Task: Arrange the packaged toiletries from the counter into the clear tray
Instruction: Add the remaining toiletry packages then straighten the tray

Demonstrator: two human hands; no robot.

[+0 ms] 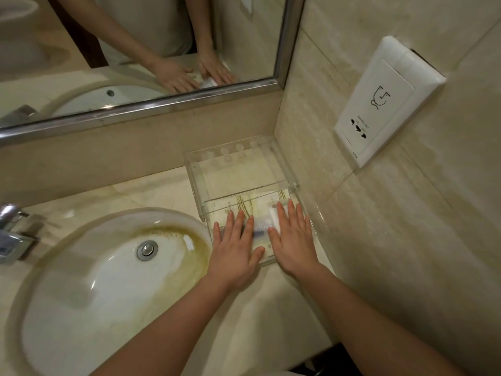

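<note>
A clear plastic tray (294,183) stands on the counter in the corner by the wall, with a raised rear shelf and a lower front compartment. Several white packaged toiletries (245,206) with gold print lie flat in the front compartment. My left hand (234,246) lies flat on the packages at the compartment's left side, fingers straight. My right hand (291,240) presses flat on the packages at the right side, fingers straight and spread. Between the hands a wrapped item (261,226) with a dark stripe shows. My palms hide the packages under them.
An oval white sink (108,270) with a stained bowl and metal drain sits left of the tray. A chrome tap (12,229) is at the far left. A mirror (135,50) hangs above the backsplash. A white shaver socket (379,104) is on the right wall.
</note>
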